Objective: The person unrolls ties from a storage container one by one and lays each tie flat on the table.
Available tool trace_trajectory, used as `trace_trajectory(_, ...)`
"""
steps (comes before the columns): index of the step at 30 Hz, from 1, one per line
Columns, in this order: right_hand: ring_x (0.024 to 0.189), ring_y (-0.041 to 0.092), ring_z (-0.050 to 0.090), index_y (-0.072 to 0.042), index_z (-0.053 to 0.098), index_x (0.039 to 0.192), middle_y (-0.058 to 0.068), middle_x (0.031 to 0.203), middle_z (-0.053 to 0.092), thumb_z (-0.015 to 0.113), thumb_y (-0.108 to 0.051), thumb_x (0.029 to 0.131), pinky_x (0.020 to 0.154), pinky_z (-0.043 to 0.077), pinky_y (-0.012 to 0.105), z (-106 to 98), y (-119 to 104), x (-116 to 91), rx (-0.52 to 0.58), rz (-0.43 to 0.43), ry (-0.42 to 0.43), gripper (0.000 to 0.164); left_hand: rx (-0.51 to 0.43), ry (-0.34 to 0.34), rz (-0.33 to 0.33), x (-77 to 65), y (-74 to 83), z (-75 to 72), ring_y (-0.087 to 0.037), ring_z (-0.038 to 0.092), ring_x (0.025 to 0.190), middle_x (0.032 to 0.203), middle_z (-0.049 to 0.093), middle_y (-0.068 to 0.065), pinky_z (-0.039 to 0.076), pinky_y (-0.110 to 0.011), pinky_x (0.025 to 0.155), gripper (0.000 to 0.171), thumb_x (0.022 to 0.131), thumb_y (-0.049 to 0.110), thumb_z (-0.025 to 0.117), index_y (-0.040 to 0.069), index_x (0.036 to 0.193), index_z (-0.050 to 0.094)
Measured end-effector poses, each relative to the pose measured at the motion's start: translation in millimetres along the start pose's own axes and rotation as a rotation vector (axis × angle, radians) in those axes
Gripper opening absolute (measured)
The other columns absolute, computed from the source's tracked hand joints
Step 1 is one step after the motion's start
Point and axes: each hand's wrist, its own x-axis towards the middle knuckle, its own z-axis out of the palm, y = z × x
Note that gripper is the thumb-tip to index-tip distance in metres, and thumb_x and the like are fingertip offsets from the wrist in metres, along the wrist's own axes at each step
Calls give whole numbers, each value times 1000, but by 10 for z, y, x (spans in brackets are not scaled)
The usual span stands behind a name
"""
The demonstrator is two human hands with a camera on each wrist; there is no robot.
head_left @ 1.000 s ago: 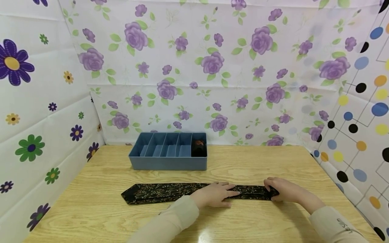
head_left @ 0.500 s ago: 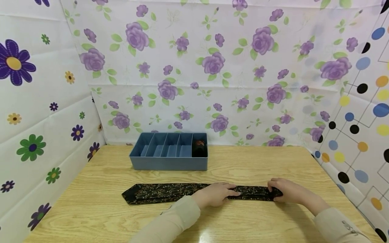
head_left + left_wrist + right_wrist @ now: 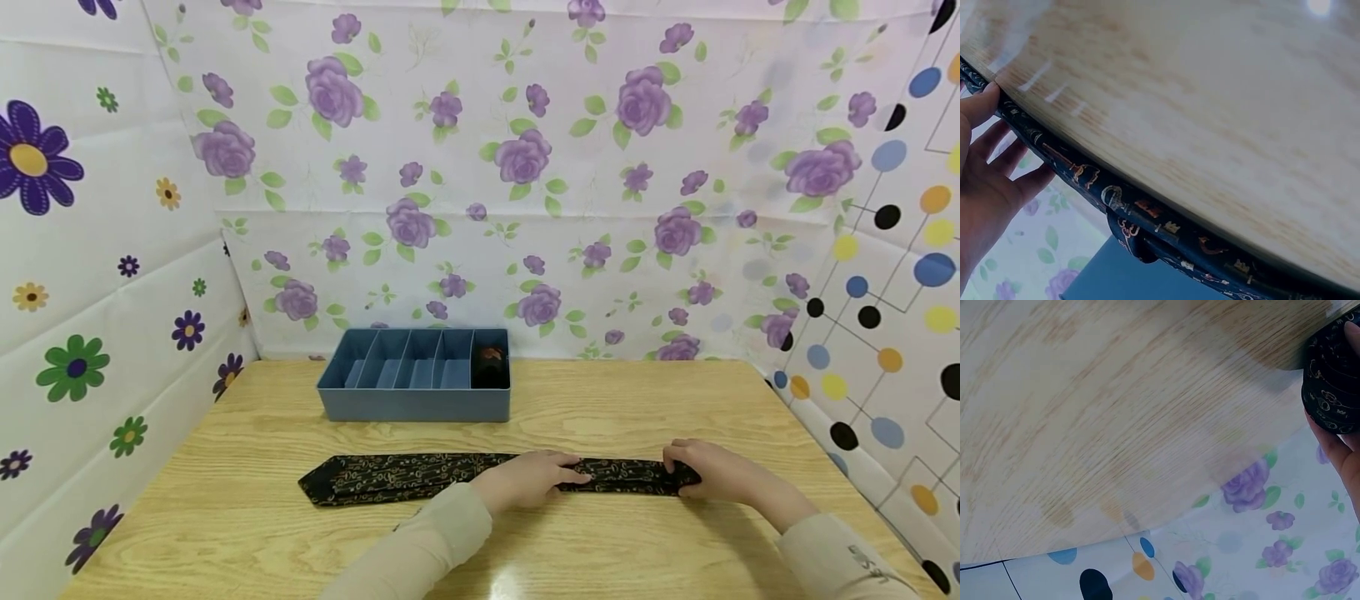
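Note:
A black necktie [image 3: 405, 477] with a small gold and red print lies stretched left to right across the table, its pointed wide end at the left. My left hand [image 3: 528, 479] rests on the middle of the tie. In the left wrist view its thumb is at one edge of the tie [image 3: 1141, 206] and its fingers [image 3: 1035, 181] lie along the other, fairly straight. At the right end, my right hand [image 3: 716, 473] grips the narrow part, thumb on the near side and fingers on the far side. The right wrist view shows that end as a rounded, layered bundle [image 3: 1329, 387].
Behind the tie stands a blue divided box [image 3: 416, 405] with several compartments. Its rightmost compartment holds a dark rolled item [image 3: 491, 367] with a reddish print. Patterned sheets [image 3: 480, 167] hang behind and beside the wooden table [image 3: 247, 533].
My right hand has shifted slightly right, with the tie's end in its grip. The left thumb has drawn in toward the tie. The box has stayed in place.

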Motion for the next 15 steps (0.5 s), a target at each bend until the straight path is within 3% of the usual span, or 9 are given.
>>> trace_trajectory(15, 86, 19, 61, -17, 59, 96, -4, 95, 58, 78, -19, 77, 70, 53, 33, 26, 18, 2, 15, 39, -17, 27, -45, -15, 15, -66, -18, -50, -14, 36, 138, 152, 33, 5, 36, -25, 110, 51, 96, 16, 53, 35, 142, 42)
